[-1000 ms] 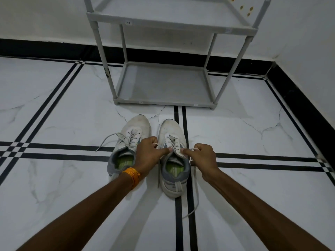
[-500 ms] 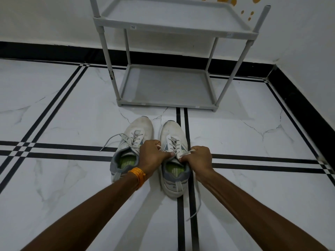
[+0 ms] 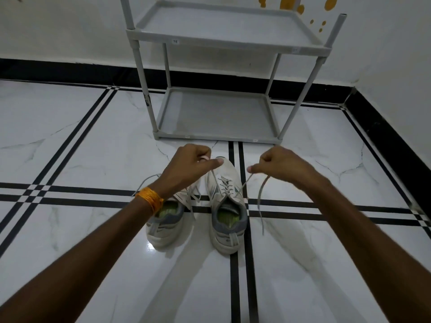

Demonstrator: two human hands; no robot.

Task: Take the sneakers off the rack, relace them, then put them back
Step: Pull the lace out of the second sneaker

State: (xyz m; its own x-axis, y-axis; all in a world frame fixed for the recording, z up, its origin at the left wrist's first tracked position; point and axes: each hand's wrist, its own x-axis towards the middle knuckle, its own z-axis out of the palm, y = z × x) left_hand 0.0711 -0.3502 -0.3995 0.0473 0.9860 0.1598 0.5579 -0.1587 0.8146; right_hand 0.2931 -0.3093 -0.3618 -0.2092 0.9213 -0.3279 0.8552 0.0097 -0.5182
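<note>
L hand & R hand fingers pinched on lace ends of right sneaker (both taut), left sneaker beside, rack behind

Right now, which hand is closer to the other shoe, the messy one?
Left. The left hand hovers right above the left sneaker, whose laces lie loose. The right hand is beyond the right sneaker.

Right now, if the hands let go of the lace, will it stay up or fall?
Probably it falls: the lace looks thin and limp, its free end drooping below the right hand. It seems light, so the right sneaker likely stays put.
</note>
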